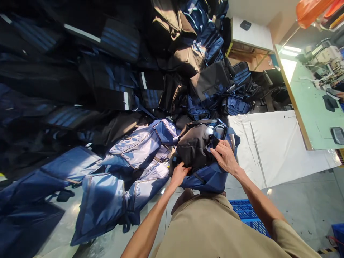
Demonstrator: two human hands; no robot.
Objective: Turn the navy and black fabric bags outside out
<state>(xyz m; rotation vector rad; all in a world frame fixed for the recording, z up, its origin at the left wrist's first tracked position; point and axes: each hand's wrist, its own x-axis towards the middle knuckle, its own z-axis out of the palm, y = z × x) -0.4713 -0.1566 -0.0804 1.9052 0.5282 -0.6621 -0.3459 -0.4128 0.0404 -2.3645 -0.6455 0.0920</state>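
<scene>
A black and navy fabric bag (195, 148) lies just in front of my body, its cloth bunched and folded. My right hand (225, 156) pinches a fold of dark cloth on the bag's right side. At the lower left edge of the same bag, my left hand (180, 175) has its fingers curled onto the fabric; some fingertips are hidden by the cloth. A navy strap loop (234, 138) sticks out beside my right hand. Shiny blue bag pieces (137, 147) with zipper edges lie to the left of my left hand.
A large heap of black bags (113, 79) with blue stripes fills the left and back. White sheeting (271, 139) covers the floor at right, beside a green table (309, 118) with a sewing machine (329, 59). A blue plastic crate (243, 208) sits near my right arm.
</scene>
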